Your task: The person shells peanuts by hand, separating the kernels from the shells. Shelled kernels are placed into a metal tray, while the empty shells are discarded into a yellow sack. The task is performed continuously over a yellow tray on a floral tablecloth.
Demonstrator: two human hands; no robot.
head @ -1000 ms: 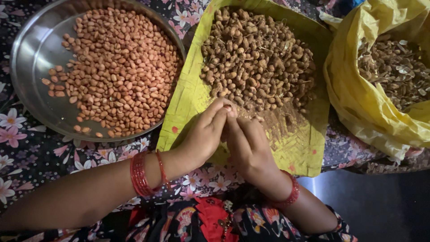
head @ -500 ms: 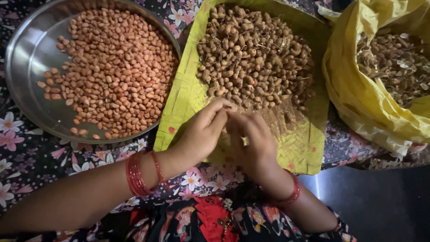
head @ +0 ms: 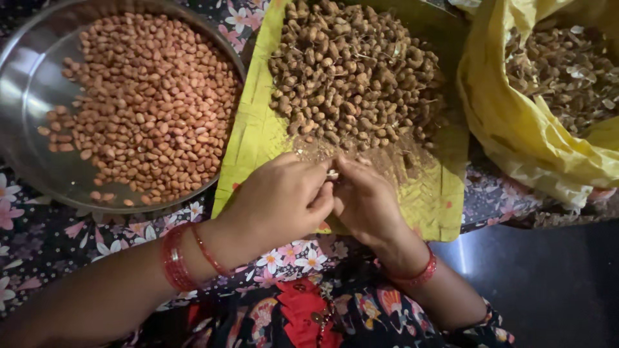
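Fingertips of your left hand (head: 277, 200) and right hand (head: 364, 200) pinch one pale peanut pod (head: 333, 173) between them, above the green woven tray (head: 258, 138), just below the unshelled heap (head: 354, 71).

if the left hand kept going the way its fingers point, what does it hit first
Almost at once, the right hand, which meets the left hand around a small pale piece; whether that piece lies in the line is unclear.

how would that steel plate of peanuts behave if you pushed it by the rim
The steel plate looks rigid and would probably slide as one piece over the floral cloth. Its shelled peanuts are loose and rounded, so they would likely roll toward the bare side. The shallow rim may let some spill if tipped.
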